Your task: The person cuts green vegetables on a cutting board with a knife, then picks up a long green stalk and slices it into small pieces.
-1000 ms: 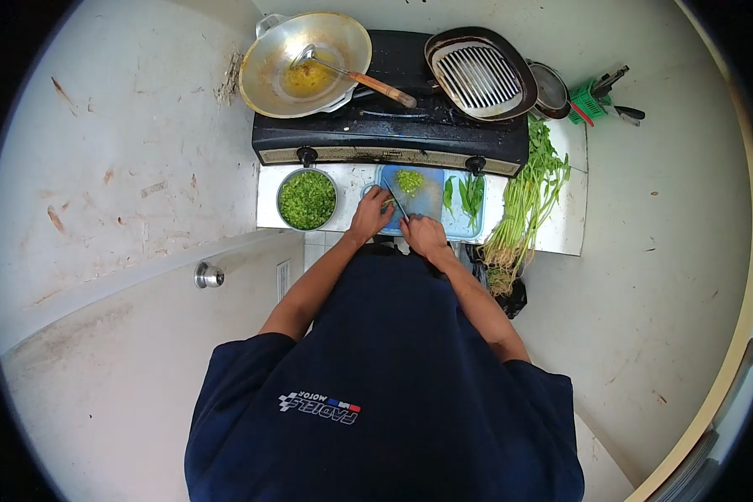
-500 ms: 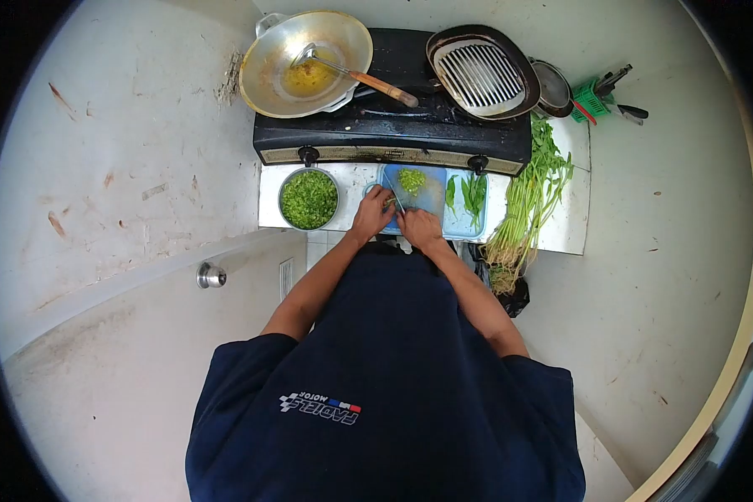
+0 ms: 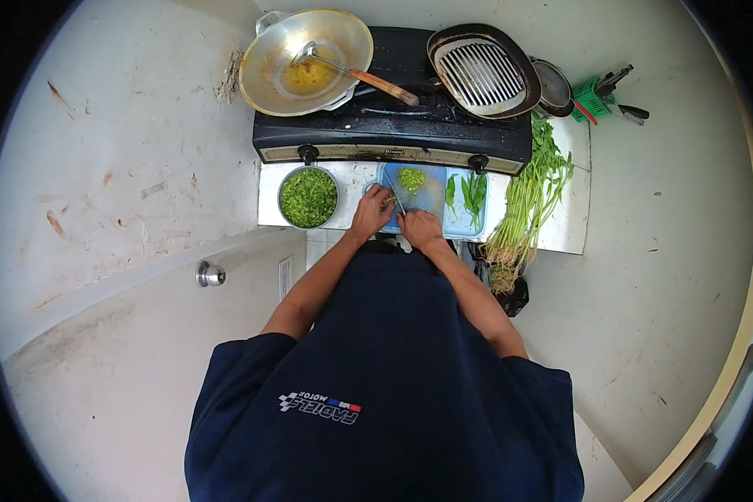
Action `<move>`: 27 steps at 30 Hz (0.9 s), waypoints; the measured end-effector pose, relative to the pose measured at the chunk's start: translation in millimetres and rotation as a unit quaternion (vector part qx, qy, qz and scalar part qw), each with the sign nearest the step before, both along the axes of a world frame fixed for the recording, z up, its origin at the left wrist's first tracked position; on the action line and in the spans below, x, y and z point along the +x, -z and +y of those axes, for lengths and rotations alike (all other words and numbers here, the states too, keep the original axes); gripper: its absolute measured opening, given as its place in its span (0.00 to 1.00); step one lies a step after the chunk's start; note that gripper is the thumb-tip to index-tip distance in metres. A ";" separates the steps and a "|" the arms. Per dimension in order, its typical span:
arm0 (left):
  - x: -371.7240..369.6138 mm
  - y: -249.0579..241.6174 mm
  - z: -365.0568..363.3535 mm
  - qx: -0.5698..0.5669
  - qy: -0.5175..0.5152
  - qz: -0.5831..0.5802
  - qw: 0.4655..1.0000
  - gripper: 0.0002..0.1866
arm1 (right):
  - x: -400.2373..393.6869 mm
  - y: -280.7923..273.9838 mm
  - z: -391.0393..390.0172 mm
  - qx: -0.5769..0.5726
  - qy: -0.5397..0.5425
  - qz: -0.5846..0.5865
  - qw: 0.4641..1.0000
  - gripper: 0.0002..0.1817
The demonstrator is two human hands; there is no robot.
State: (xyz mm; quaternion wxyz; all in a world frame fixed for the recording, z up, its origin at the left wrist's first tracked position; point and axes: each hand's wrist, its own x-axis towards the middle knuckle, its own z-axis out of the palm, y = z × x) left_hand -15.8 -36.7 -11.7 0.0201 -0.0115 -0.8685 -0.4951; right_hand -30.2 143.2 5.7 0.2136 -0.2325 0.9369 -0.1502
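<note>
My right hand (image 3: 420, 227) is closed on a knife (image 3: 394, 192), whose blade points up and left over the blue cutting board (image 3: 432, 199). On the board's left side, my left hand (image 3: 371, 214) is closed around a small bunch of green stems (image 3: 388, 202), close beside the blade. A small heap of chopped greens (image 3: 411, 179) lies on the board above my hands. Green leaves (image 3: 474, 194) rest on the light blue tray (image 3: 458, 226) at the right. To the left stands a pot of chopped greens (image 3: 309, 198).
A black stove (image 3: 393, 130) spans the back, with a wok (image 3: 263, 88) and ladle (image 3: 382, 84) on its left and a grill pan (image 3: 483, 77) on its right. Long leafy stems (image 3: 524, 205) hang over the counter's right edge. A green basket (image 3: 592, 99) holds utensils.
</note>
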 end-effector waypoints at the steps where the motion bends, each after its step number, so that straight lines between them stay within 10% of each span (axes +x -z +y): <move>1: -0.7 -0.2 0.5 0.003 -0.002 -0.001 1.000 0.10 | 1.2 -1.1 1.0 -0.001 0.003 -0.004 1.000 0.27; 27: 0.5 9.9 2.0 -0.002 -0.016 -0.001 1.000 0.10 | 0.3 -6.0 -3.1 -0.015 0.020 0.005 1.000 0.28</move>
